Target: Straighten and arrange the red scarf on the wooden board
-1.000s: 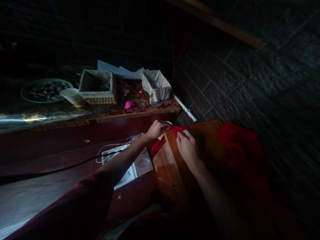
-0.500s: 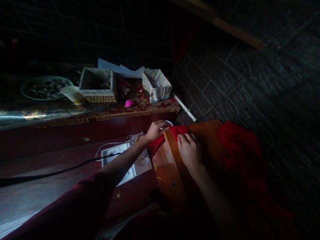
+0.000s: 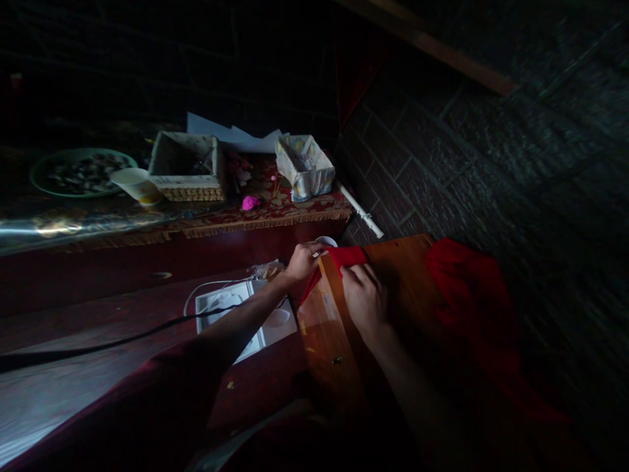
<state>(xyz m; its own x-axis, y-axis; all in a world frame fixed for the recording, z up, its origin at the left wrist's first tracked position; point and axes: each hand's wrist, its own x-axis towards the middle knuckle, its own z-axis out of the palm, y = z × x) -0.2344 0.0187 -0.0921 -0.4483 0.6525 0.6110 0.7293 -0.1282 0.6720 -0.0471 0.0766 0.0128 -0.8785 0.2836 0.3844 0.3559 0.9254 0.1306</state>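
Observation:
A strip of red cloth (image 3: 348, 256) lies over the far left corner of a wooden tabletop (image 3: 405, 252) and hangs down its side. My left hand (image 3: 303, 261) is closed at that corner, its fingers curled on the cloth's far edge. My right hand (image 3: 366, 298) rests on the wood with bent fingers closed on the cloth's near edge. To the right, a larger heap of red cloth (image 3: 466, 275) drapes over the tabletop in dim light. Just behind my left fingers the rim of a white round thing (image 3: 326, 241) shows.
A fringed cloth-covered table (image 3: 275, 224) stands ahead, with a lined wicker basket (image 3: 189, 190), a cloth-lined box (image 3: 314, 180), a paper cup (image 3: 137, 185) and a green-rimmed bowl (image 3: 49, 190). Below lie a white tray (image 3: 280, 330) and a dark cord (image 3: 147, 332). A brick wall (image 3: 407, 157) bounds the right.
The red cloth at the corner looks flatter and straighter. My right hand has shifted slightly left along the cloth. The whole view has moved a little.

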